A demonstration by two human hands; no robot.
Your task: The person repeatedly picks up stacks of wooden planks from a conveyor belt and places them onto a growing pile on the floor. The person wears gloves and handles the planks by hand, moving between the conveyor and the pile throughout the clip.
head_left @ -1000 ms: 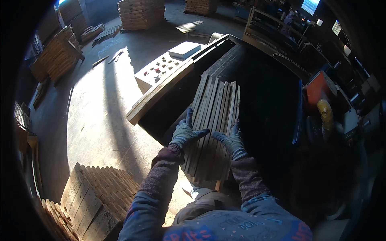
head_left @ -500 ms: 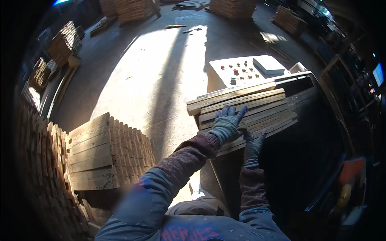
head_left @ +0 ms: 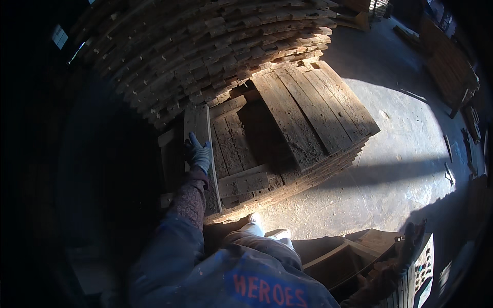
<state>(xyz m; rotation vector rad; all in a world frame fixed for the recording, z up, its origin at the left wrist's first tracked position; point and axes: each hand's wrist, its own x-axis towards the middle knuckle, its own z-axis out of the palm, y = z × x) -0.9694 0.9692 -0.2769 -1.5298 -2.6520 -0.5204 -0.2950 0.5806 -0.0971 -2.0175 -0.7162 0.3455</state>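
Observation:
My left hand point(head_left: 198, 155), in a grey knitted glove, lies on a narrow wooden plank point(head_left: 203, 121) with its fingers apart. This plank rests lengthwise along the left part of a stack of wooden panels point(head_left: 318, 110). Between it and the wider boards on the right, lower boards point(head_left: 229, 143) and short crosspieces point(head_left: 244, 180) show in a recess. At the lower right, my right hand point(head_left: 412, 240) is in shadow, raised with fingers spread and nothing visible in it. Close below that hand are several planks point(head_left: 406, 287) beside a control panel with buttons point(head_left: 424, 264).
A tall pile of stacked slatted wood point(head_left: 221, 49) rises behind the panels. Sunlit concrete floor point(head_left: 395, 149) extends to the right, with loose pieces point(head_left: 449, 174) on it. A wooden frame or bin point(head_left: 334, 262) stands near my legs. Another stack point(head_left: 447, 66) is at the far right.
My view has turned left from the machine to the panel stack. My left hand has left the planks by the control panel and now touches a plank on the stack. My right hand has lifted from the planks.

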